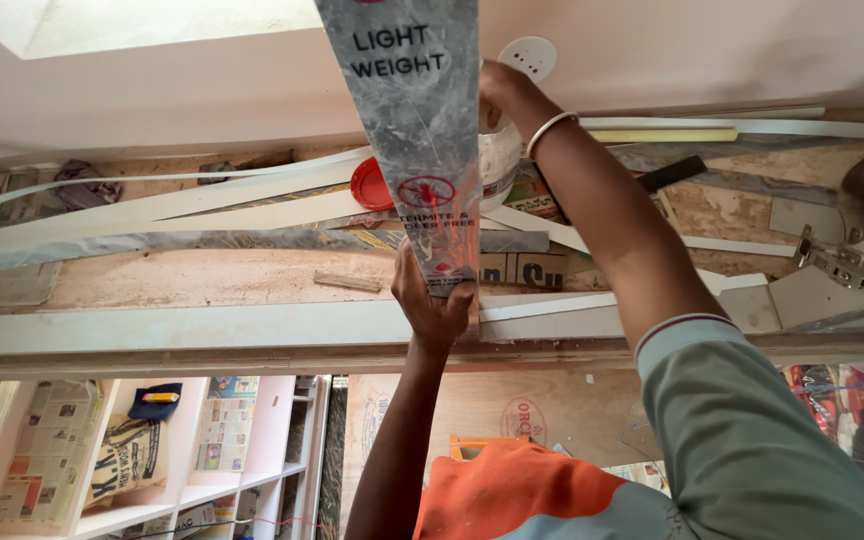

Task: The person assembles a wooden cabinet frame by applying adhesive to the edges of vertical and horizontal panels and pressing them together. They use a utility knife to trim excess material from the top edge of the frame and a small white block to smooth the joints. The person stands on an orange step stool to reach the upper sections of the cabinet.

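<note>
Grey laminate strip [414, 120], left hand [432, 300] below, right hand [500, 92] beside

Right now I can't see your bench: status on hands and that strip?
Left hand grips grey marbled laminate strip at near end. Right hand holds its far edge. Red lid, white offcuts lie beneath.

left hand [432, 300] clenched at frame centre, arm rising from below; right hand [500, 92] gripping higher, forearm slanting from lower right.

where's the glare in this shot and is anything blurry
Head view: bright overexposed patch at the top left by the ceiling; the grey marbled panel held by the left hand and right hand is sharp, printing crisp; the orange cloth at the bottom edge looks soft.
</note>
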